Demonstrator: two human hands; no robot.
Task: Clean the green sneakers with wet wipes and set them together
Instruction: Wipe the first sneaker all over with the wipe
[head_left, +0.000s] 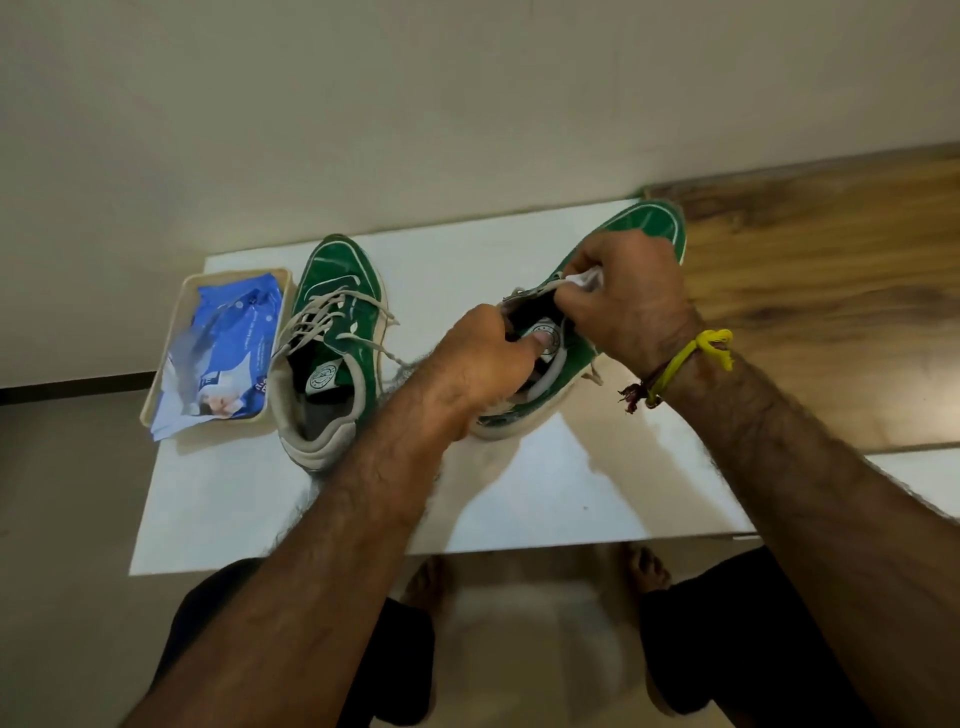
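Blue wipes packet (228, 345) in cream tray (169, 353), left edge of white table (545, 499); print too blurred to read. Beside it, left sneaker (332, 343): green, white laces, grubby white sole, round insole logo, illegible. Left hand (483, 358) grips right sneaker (623, 291) at collar, thumb inside. Right hand (631, 301) pinches white wipe (587, 279) against laces.

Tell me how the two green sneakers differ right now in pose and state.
The left sneaker lies free on the white board, beside the tray; nobody touches it. The right sneaker is gripped at its collar by the left hand, while the right hand presses a white wipe near its laces. Both are green with pale laces.
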